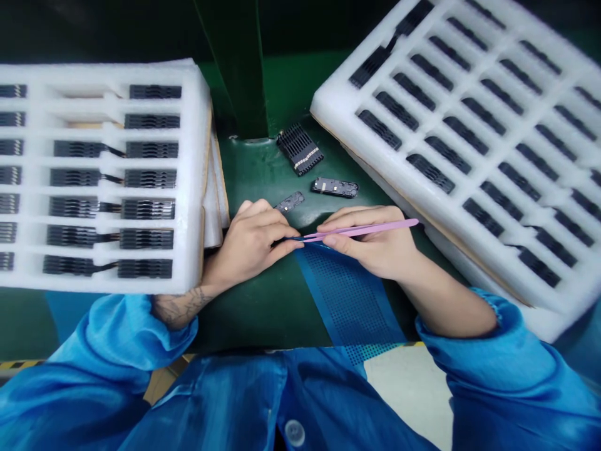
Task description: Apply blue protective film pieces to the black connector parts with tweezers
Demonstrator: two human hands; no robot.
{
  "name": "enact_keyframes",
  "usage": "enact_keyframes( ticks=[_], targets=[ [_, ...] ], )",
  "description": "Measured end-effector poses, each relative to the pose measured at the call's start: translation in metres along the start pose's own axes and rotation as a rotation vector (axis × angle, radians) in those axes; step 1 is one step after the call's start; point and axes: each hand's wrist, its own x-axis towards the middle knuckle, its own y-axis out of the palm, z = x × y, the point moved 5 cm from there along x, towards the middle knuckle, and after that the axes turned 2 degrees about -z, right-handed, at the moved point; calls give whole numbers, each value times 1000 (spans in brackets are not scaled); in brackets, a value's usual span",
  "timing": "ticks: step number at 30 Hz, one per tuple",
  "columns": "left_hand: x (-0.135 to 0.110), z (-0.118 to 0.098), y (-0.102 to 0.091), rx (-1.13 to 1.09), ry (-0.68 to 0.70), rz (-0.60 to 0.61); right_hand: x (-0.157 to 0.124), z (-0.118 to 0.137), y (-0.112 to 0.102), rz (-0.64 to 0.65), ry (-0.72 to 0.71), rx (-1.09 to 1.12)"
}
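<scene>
Green workbench [267, 319] stretches between two tilted white foam trays, a left tray [195, 156] and a right tray [338, 106], both holding rows of black parts, with a dark green post [235, 69] behind. The person's right hand [370, 241] pinches pink tweezers [361, 228] between thumb and fingers, above a blue mesh mat [347, 300]. The tweezer arms look pressed together, their tips reaching the curled left hand [248, 244]; whether they grip anything, I can't tell. A small dark part [290, 202] lies just beyond the left fingertips [263, 210], near a second part [335, 186] and a comb-like stack [299, 149].
</scene>
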Motion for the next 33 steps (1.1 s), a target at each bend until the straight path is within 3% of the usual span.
enact_keyframes(
  ticks=[33],
  targets=[
    [1,1,0,23,-22,11,-1,2,3,-57,-54,-83]
  ],
)
